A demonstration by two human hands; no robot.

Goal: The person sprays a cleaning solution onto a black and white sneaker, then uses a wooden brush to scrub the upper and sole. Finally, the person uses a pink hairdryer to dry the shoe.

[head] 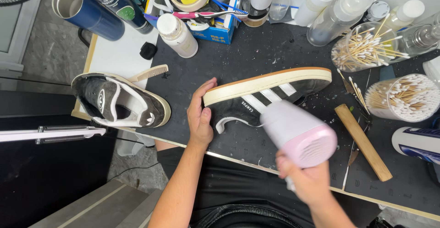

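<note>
The left hand (200,118) grips the heel end of a dark shoe (266,95), thumb on the pale sole and fingers (207,87) wrapped over the far edge. The shoe lies on its side on the black mat (238,54) that covers the desk (114,54), sole turned away from the person, white stripes facing up.

The right hand (308,181) is closed round the handle of a pink dryer (300,134), whose body hangs just over the near side of the shoe, at the stripes; the handle itself is blurred.

Left of the shoe, a second dark shoe (120,100) sits upright at the desk's edge, with a comb (149,73) touching its far side. Right of the shoe, a wooden stick (362,141) lies slanted on the mat, and beyond that stand two clear tubs of cotton swabs (403,97). Behind the shoe are a white bottle (178,35), a blue box (215,31) with a toothbrush (211,14) across it, a blue flask (87,11) on its side and several clear bottles (337,17).
</note>
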